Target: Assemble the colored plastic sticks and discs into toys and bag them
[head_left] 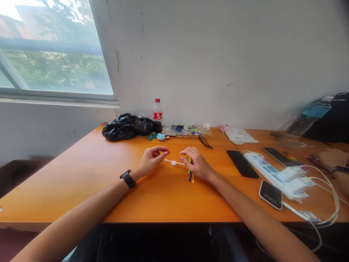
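My left hand [153,158], with a black watch on the wrist, pinches a small red plastic piece [168,152] between thumb and fingertips. Just to the right of it on the table is a white plastic piece [173,163] with a round hub and thin arms pointing to both sides. My right hand [196,163] hovers at the right end of that white piece, thumb and fingers apart. Under and beside this hand lie a green rod [189,171], a blue rod [190,177] and a yellow rod [193,178], partly covered by the palm.
At the back stand a black plastic bag [125,127], a cola bottle [157,112] and a clear bag of small parts [188,130]. Phones and a white power strip [272,174] with cables lie on the right. Another person's hand [335,162] shows at the far right.
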Demonstrator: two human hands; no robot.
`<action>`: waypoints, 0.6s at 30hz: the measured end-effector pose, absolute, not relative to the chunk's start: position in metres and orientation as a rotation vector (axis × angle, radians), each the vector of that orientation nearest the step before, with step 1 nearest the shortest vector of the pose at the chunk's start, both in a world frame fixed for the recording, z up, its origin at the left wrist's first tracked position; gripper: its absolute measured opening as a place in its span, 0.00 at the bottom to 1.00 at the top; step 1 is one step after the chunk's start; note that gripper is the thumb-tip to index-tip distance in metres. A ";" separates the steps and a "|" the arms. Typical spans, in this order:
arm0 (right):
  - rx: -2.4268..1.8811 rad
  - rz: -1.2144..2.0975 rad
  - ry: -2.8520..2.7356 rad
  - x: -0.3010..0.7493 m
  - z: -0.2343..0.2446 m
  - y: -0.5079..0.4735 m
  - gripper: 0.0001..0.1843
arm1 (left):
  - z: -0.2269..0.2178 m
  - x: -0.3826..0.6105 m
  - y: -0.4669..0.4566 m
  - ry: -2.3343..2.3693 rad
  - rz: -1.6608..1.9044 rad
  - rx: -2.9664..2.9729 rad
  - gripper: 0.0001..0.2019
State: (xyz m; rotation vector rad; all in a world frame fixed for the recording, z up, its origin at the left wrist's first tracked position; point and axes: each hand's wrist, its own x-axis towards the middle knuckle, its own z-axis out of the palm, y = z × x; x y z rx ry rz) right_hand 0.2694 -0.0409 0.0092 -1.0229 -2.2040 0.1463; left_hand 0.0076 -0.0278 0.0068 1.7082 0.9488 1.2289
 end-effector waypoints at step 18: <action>-0.951 0.220 -2.193 0.271 0.011 -0.042 0.11 | 0.001 0.007 -0.025 0.969 1.237 1.767 0.20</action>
